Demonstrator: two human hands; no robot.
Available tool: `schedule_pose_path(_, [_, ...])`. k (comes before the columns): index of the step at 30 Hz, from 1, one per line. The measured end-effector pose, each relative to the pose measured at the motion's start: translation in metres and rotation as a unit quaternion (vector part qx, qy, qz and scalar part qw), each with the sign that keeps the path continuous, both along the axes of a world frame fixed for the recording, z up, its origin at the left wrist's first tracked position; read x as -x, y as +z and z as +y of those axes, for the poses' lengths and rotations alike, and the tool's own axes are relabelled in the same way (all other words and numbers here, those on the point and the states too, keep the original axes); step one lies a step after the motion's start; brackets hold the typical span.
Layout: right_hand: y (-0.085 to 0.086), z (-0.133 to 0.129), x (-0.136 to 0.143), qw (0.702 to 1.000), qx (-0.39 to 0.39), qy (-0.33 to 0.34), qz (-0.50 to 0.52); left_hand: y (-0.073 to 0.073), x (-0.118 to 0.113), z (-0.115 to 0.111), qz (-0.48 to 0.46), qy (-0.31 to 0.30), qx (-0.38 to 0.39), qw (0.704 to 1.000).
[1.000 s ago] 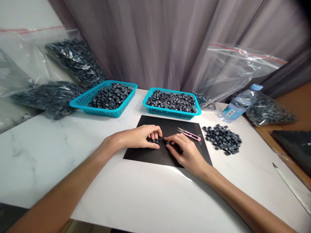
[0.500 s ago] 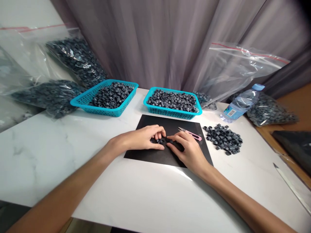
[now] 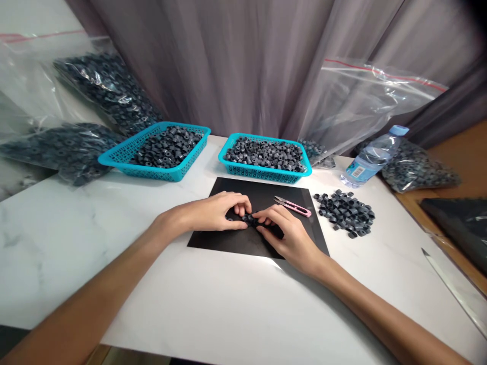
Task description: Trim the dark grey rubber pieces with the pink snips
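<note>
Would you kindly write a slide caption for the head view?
Left hand and right hand at small dark rings on a black mat, pink snips nearby.

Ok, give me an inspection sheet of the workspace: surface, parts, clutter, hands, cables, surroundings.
Surface: white marbled table, with a black mat under the hands.
Parts: a few small dark rings on the mat; a loose pile right of it; more dark pieces in the left basket and right basket.
Clutter: snips on the mat; bottle behind the pile.
Hands: left hand curved around the rings, thumb and fingers apart; right hand with fingertips at them, grip unclear.
Cables: nothing seen.
Surroundings: curtain behind; clear bags of dark pieces at both sides.
</note>
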State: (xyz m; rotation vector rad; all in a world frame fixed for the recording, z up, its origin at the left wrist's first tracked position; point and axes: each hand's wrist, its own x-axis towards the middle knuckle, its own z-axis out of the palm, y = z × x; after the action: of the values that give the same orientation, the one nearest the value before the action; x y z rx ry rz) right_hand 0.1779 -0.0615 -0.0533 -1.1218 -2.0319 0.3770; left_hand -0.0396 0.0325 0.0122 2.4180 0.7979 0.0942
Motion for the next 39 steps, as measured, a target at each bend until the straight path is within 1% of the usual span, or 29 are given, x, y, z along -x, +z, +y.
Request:
schedule_pose_path(3, [0.000,0.000,-0.001,1.000,-0.001,0.004,0.008,0.000,0.000,-0.001,-0.008,-0.009,0.004,1.000])
schedule_pose_path(7, [-0.001,0.000,-0.001,1.000,-0.010,-0.016,0.019,0.002,0.008,0.004,-0.008,0.003,0.001,1.000])
schedule_pose_path(10, [-0.001,0.001,-0.001,0.999,-0.011,-0.037,-0.001,0.005,0.014,0.010,0.022,0.000,-0.024,0.999])
schedule_pose_path(14, [-0.002,0.003,0.000,0.999,-0.005,-0.031,-0.030,0.009,0.021,0.015,0.063,-0.017,-0.063,0.996])
schedule_pose_path(19, [-0.004,0.004,0.001,0.999,0.003,-0.048,-0.003,0.010,0.023,0.019,0.085,-0.024,-0.055,0.995])
schedule_pose_path(23, [-0.003,0.004,0.000,0.998,-0.007,-0.056,-0.003,0.009,0.021,0.018,0.074,-0.034,-0.046,0.996])
schedule_pose_path(26, [-0.002,0.004,0.000,0.998,-0.017,-0.060,-0.017,0.009,0.018,0.016,0.049,-0.036,-0.023,0.998])
schedule_pose_path(32, [-0.003,0.004,-0.001,0.998,-0.019,-0.060,-0.012,0.010,0.013,0.016,-0.009,-0.043,0.063,0.997])
schedule_pose_path(36, [-0.003,0.002,-0.001,0.997,-0.038,-0.056,-0.028,0.010,0.012,0.016,-0.043,-0.041,0.090,0.994])
schedule_pose_path(39, [-0.001,0.001,0.000,0.997,-0.042,-0.053,-0.038,0.009,0.012,0.015,-0.069,-0.026,0.106,0.992])
